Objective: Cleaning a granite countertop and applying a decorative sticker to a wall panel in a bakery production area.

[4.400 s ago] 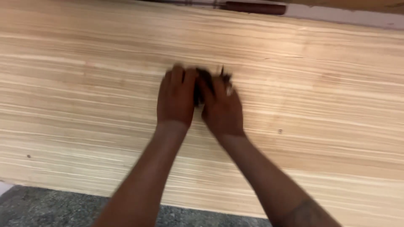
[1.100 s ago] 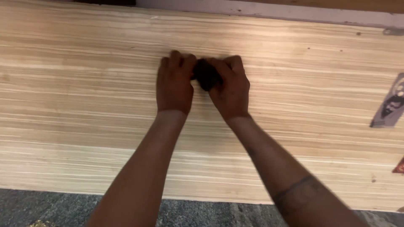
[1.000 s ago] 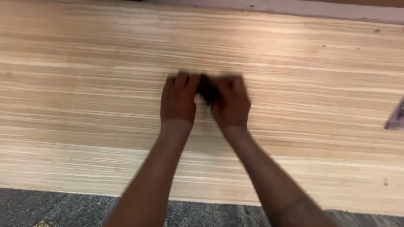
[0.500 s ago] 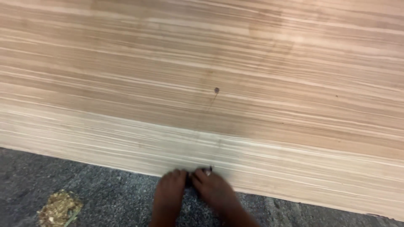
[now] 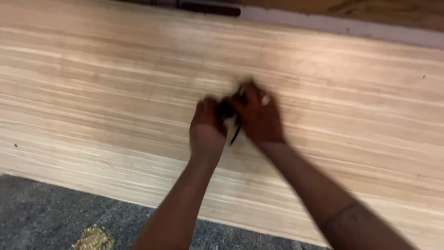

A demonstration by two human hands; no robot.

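Hands back near the middle of the pale striped wooden board (image 5: 115, 92): half a second ago we had them at its near edge. Our left hand (image 5: 207, 127) and right hand (image 5: 256, 115) press together, closed over a small dark object (image 5: 227, 111) against the wood. We see no containers; a gold crumpled scrap (image 5: 94, 238) lies on the grey floor (image 5: 41, 208)

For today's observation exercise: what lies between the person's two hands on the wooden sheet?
In the head view, a small dark object sits between left hand and right hand; blur hides its kind.
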